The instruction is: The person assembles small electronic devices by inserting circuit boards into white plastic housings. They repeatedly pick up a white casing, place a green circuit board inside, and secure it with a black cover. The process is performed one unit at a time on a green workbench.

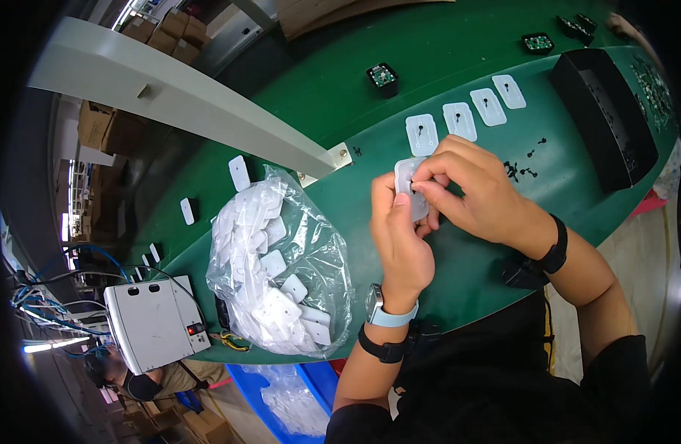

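green tabletop (355,185) beneath, left grip (402,248) pinches a white cover (404,171).

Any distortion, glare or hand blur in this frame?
Head view: dark vignetting at the rim, and the near edge of the green tabletop bows; head view: glare streaks on the clear plastic bag; head view: the lower-left tube light looks blown out, while left hand and right hand show no obvious blur.
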`<state>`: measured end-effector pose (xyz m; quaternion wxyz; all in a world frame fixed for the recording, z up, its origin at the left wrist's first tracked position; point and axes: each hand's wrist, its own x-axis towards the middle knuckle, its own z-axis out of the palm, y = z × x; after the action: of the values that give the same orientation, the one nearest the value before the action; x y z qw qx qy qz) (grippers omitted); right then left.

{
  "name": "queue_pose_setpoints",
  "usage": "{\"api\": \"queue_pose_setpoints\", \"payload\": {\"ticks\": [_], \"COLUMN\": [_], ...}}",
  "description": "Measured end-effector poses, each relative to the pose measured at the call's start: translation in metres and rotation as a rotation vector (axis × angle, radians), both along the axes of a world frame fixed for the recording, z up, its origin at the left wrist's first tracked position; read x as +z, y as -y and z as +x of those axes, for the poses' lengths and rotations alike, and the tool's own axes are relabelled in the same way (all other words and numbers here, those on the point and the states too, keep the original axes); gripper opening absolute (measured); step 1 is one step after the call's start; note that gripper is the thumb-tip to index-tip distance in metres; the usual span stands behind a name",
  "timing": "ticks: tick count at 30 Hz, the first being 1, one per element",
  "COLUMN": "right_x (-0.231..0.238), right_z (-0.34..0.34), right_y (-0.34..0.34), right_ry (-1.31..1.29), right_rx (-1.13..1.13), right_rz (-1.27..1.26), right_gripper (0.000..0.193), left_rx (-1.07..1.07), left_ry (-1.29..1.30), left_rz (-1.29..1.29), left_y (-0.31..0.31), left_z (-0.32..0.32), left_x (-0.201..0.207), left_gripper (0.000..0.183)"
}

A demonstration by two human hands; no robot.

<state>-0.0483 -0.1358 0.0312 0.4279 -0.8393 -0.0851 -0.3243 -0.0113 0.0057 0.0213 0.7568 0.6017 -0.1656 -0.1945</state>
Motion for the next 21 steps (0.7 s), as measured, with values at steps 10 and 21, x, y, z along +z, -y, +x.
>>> {"api": "queue_pose_setpoints", "payload": {"ticks": [10,21], "right_x": [-0.004,-0.009], "right_z": [-0.002,-0.004], "right_y": [0.005,0.003], "right_ry": [-0.183,-0.149], "right_rx": [0.107,0.075], "right_rz": [0.494,0.41], "right_gripper": [0.025,0.027], "left_rx": [-0.1,-0.058], "left_ry": [-0.038,-0.034], "left_rz": [-0.065,-0.097], "left_y": [-0.002,0.004], "left_z": [0.003,-0.004], "left_x": [0.001,0.003], "left_gripper": [0.028,0.016]}}
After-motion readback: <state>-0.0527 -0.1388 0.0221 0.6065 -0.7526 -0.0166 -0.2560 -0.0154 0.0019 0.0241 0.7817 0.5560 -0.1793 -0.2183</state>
